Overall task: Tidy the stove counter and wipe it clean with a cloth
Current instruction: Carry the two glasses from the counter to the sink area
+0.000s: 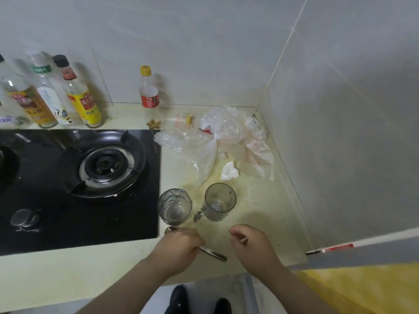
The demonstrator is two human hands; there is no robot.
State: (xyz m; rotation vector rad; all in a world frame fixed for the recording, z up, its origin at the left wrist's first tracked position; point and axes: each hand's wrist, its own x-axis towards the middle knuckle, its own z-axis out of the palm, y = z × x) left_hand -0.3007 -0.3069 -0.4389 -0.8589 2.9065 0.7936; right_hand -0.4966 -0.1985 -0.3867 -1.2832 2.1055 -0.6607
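1. Head view: we see our left hand (179,243) curled tight round a spoon (214,254) at the front of the counter (260,200).
2. Our right hand (251,243) is close beside it, and it pinches a tiny stick (244,240).
3. A glass (174,206) and a mug (220,202) stand just behind our hands, right next to the black stove (68,223).
4. Plastic bags (217,132) and a tissue (229,171) lie in the back corner.
5. Bottles (84,96) stand by the wall.

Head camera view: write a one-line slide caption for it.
Left hand grips a spoon, right hand pinches a small pale scrap, before two glasses on the stained counter beside the stove.
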